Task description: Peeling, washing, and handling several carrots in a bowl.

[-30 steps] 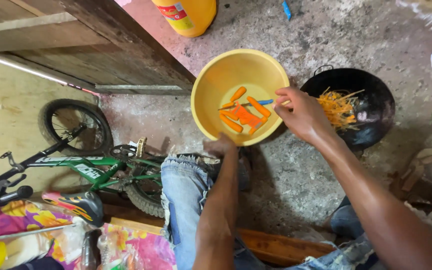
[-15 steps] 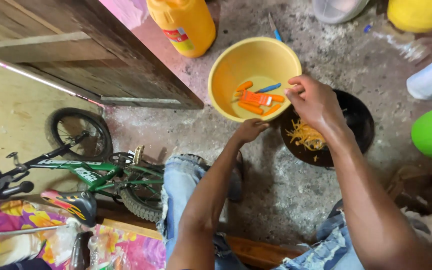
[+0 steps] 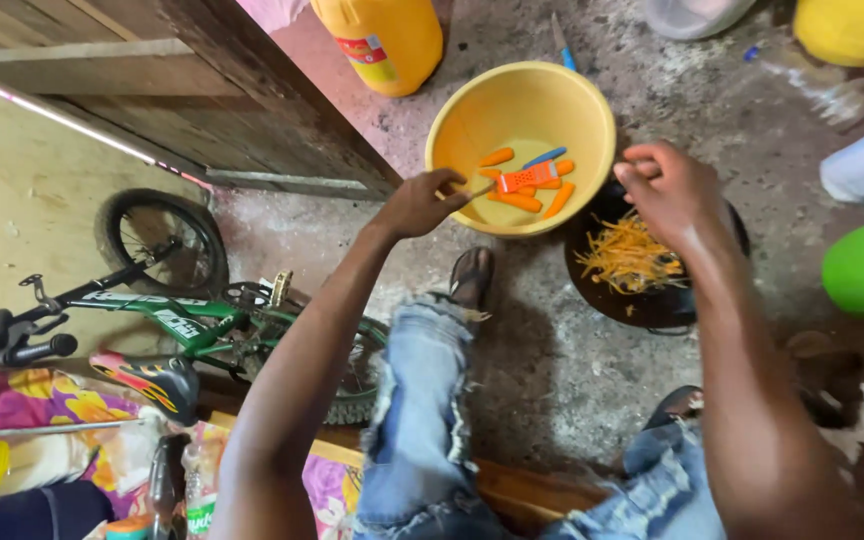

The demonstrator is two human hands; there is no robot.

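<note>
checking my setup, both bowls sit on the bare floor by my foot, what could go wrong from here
The yellow bowl of carrot pieces and the black bowl of grated carrot sit on gritty concrete, close to your sandalled foot: a nudge could tip them or kick dirt in. The left hand holds a thin tool at the yellow bowl's rim, so it might slip.

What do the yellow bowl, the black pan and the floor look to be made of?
Yellow bowl: likely plastic, an even matte colour with a smooth moulded rim. Black pan, holding orange shreds: probably dark metal, dull and thin-edged, though the view leaves it open. Floor: bare concrete, grey, rough and stained.
</note>
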